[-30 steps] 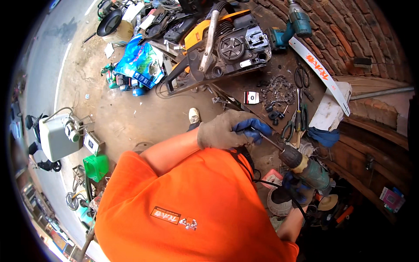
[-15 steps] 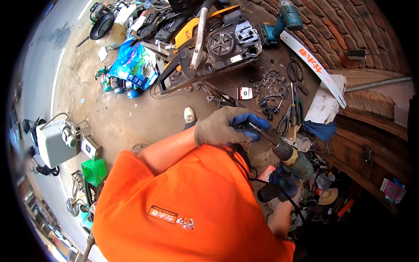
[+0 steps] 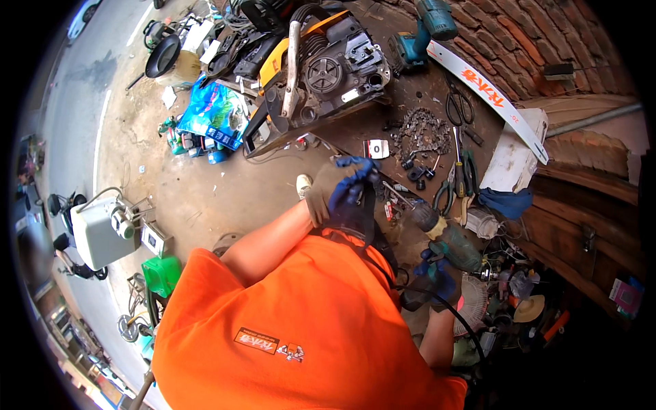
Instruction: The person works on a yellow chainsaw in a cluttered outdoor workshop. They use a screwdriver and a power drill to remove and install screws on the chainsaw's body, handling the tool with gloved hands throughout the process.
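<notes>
In a grey and blue work glove, my right hand (image 3: 432,277) grips a worn green power drill (image 3: 456,247). Its dark chuck (image 3: 425,214) holds a thin metal bit (image 3: 398,194) that points up and left, towards my other hand. My left hand (image 3: 347,191), gloved the same way, is closed with its fingers curled just beyond the bit's tip. A small dark thing seems to sit at its fingertips, too small to make out. Beyond lies a partly stripped chainsaw (image 3: 328,72) with an orange body, its round cover and inner parts showing.
A saw chain (image 3: 425,131), scissors (image 3: 459,109), screwdrivers and pliers (image 3: 445,195) lie on the bench at the right. A guide bar (image 3: 488,96) leans by the brick wall (image 3: 540,55), near a teal cordless tool (image 3: 413,48). A black cable (image 3: 465,321) loops beside my right arm.
My left hand has drawn back leftwards off the drill bit, and the spring-like piece at the bit no longer shows. The drill has shifted slightly left, its bit now bare.
</notes>
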The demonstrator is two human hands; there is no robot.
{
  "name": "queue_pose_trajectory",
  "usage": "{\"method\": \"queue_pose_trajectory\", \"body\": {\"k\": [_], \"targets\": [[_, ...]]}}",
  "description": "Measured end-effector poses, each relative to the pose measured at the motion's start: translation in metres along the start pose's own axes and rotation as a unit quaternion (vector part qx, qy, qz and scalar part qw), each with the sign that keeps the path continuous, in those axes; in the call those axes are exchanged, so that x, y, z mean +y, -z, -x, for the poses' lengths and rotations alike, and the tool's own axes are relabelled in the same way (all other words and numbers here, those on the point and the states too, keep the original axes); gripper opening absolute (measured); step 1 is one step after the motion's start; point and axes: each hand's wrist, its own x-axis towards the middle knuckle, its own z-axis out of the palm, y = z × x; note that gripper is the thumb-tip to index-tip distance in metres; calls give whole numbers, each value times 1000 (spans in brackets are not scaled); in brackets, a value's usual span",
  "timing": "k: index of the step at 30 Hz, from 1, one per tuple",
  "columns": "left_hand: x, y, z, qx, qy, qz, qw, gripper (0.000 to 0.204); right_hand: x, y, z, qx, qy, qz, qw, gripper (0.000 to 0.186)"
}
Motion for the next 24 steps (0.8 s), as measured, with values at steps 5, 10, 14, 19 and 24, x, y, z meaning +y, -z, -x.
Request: {"method": "queue_pose_trajectory", "body": {"k": [5, 10, 14, 19, 24], "targets": [[12, 19, -61, 287, -19, -306, 908, 36, -38, 13, -18, 4, 62, 58, 996, 52], [14, 13, -90, 321, 53, -519, 791, 52, -94, 20, -48, 74, 194, 327, 922, 66], [-10, 22, -100, 357, 3, -526, 772, 52, -115, 9, -120, 107, 277, 615, 731, 81], [-13, 24, -100, 366, -19, -539, 759, 45, -123, 7, -201, 201, 184, 779, 565, 87], [-19, 33, -83, 365, -14, -455, 812, 52, -129, 6, -244, 219, 121, 792, 556, 87]]}}
